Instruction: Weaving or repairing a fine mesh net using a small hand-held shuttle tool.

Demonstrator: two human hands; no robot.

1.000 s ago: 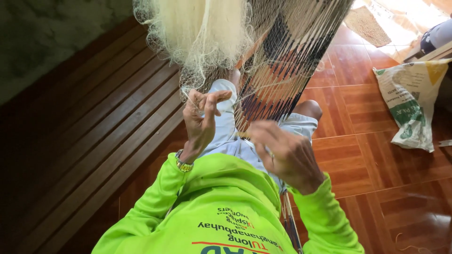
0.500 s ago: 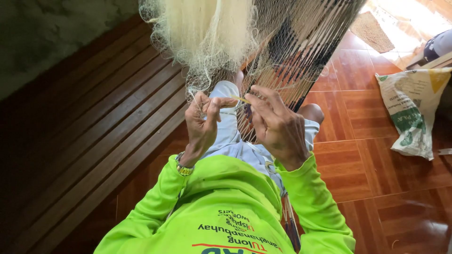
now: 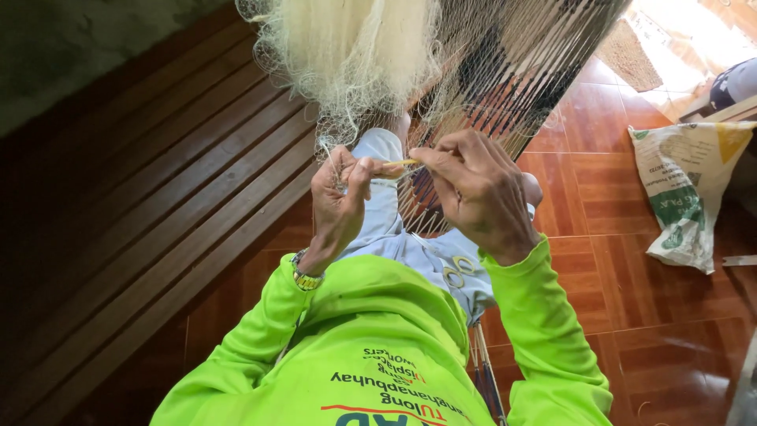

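Pinching net (image 3: 505, 71): both hands' fingers (image 3: 441, 162); white-green sack (image 3: 686, 189) right.

Hanging net (image 3: 505, 71) blocks ahead; left floor (image 3: 158, 221) open.

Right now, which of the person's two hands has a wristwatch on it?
The left hand: a metal-banded wristwatch sits at its wrist, just past the green sleeve. The right hand has a bare wrist.

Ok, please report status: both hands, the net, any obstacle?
Left hand pinching net. Right hand gripping yellow needle at the mesh. Nothing blocking the hands.
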